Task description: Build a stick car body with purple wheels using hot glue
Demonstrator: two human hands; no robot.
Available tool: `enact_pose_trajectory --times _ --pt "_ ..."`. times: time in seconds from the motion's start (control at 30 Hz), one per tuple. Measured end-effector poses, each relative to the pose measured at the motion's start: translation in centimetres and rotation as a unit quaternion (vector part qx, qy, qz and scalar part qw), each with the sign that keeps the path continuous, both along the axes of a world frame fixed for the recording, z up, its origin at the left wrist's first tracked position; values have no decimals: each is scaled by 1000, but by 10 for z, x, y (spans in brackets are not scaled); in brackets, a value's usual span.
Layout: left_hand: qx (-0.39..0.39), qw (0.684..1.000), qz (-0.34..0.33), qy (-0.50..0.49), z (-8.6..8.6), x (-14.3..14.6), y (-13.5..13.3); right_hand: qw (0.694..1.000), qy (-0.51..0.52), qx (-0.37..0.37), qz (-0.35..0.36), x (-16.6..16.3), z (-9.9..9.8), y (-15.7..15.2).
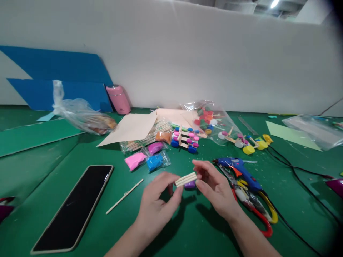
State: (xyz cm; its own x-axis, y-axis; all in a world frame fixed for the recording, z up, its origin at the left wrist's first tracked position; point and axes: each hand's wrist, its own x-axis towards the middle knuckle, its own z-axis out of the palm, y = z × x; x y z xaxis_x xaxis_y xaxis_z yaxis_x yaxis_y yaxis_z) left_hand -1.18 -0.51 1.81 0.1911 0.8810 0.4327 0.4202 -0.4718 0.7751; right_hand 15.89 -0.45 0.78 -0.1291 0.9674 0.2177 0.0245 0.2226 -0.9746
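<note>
Short pale sticks (185, 179) are held above a green tabletop (203, 235).
The left hand (158, 196) pinches their left end; the right hand (217, 191) curves about the other, its grip impossible to tell. A blue glue gun (249, 177) lies at right.

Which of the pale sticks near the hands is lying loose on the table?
The single long stick between the phone and the left hand; the shorter sticks are bunched in that hand's pinch.

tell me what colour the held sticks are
Pale cream; the head view shows the sticks best.
</note>
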Motion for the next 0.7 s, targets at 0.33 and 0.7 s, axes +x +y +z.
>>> enact_pose_trajectory --times 0.33,0.7 --pt "-40 987 -77 135 -1 -26 -30 933 -284 123 185 -7 10 -9" --pt "-64 980 -62 179 -5 -29 -39 907 -345 124 209 -12 8 -13"
